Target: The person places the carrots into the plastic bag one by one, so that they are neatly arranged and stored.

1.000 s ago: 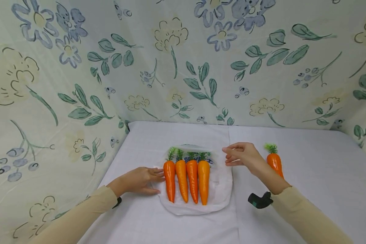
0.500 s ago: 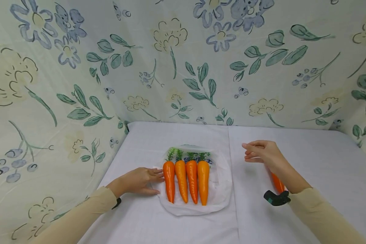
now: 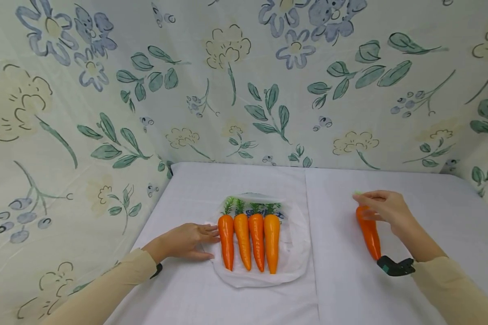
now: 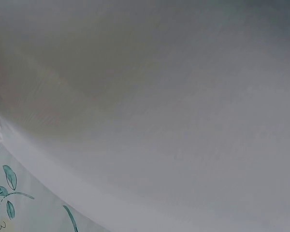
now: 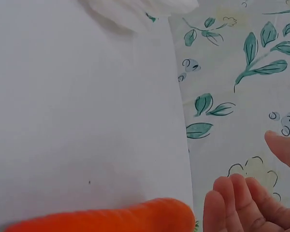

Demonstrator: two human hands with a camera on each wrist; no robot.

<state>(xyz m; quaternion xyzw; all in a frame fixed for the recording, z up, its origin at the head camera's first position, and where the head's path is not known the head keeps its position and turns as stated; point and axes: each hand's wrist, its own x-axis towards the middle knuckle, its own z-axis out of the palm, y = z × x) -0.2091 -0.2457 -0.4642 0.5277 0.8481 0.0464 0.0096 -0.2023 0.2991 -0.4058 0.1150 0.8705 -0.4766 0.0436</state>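
Several orange toy carrots (image 3: 242,241) with green tops lie side by side on a white plastic bag (image 3: 297,266) with blue print. My left hand (image 3: 187,241) rests at the bag's left edge, its fingertips against the leftmost carrot (image 3: 226,243). A separate carrot (image 3: 370,234) lies on the table to the right. Over its top end is my right hand (image 3: 384,210), partly hiding the green tuft. In the right wrist view the fingers (image 5: 239,193) and thumb (image 5: 285,147) stand apart beside the carrot's thick end (image 5: 169,215), holding nothing.
White cloth covers the table (image 3: 268,178). A floral curtain (image 3: 244,113) hangs behind it and along the left side. Mostly white cloth (image 4: 183,145) fills the left wrist view, with a bit of floral fabric in a corner.
My right hand has moved right, away from the bag's edge, to over the separate carrot. The left hand and the carrots on the bag stay put.
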